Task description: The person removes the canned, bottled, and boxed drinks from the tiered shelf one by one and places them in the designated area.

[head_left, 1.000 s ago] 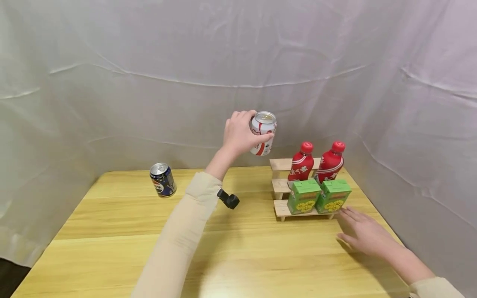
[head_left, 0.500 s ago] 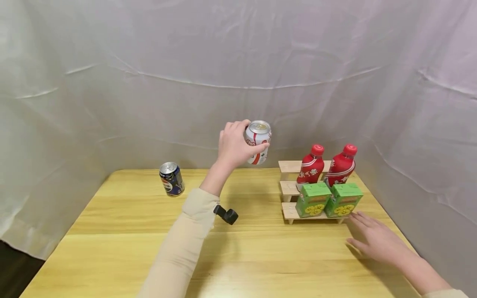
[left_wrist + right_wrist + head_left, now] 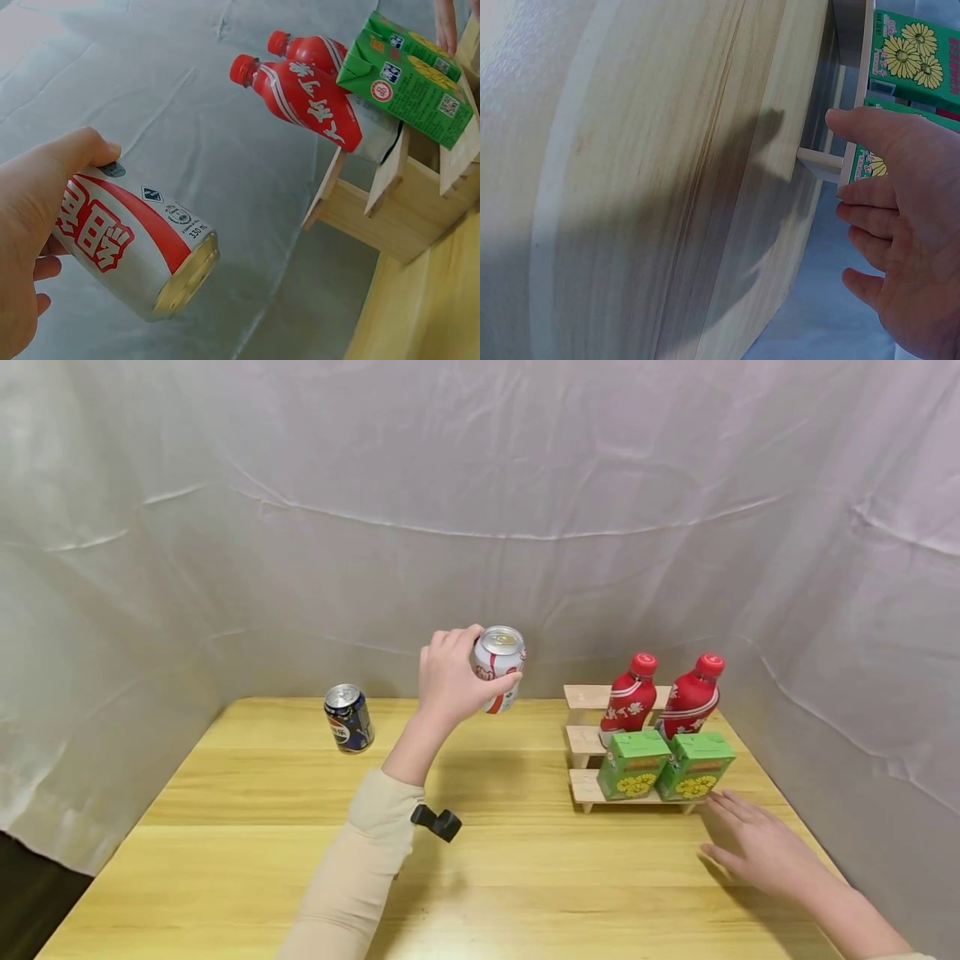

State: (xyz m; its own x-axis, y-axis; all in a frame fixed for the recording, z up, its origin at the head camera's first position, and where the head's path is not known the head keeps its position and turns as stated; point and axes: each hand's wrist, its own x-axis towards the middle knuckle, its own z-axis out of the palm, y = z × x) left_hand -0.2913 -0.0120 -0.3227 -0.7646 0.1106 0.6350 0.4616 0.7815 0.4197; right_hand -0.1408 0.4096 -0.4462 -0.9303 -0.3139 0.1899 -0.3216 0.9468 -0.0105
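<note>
My left hand (image 3: 453, 681) grips a white and red drink can (image 3: 500, 653) between thumb and fingers, held in the air over the back of the table. Its golden base shows in the left wrist view, where the can (image 3: 142, 232) tilts. My right hand (image 3: 765, 847) lies with fingers extended beside the front right corner of a three-step wooden rack (image 3: 588, 787), fingertips right at its lowest step. Two green drink cartons (image 3: 637, 764) with yellow flowers stand on that bottom step. Behind them, two red bottles (image 3: 628, 700) stand on the middle step.
A dark blue soda can (image 3: 349, 718) stands upright at the back left of the wooden table (image 3: 247, 827). A grey cloth curtain (image 3: 375, 527) hangs behind and along both sides. A black wrist strap (image 3: 437, 822) sits on the left sleeve.
The left hand has lowered the white and red can and brought it leftward, away from the rack. The head view has shifted slightly. The right hand stays by the rack's corner.
</note>
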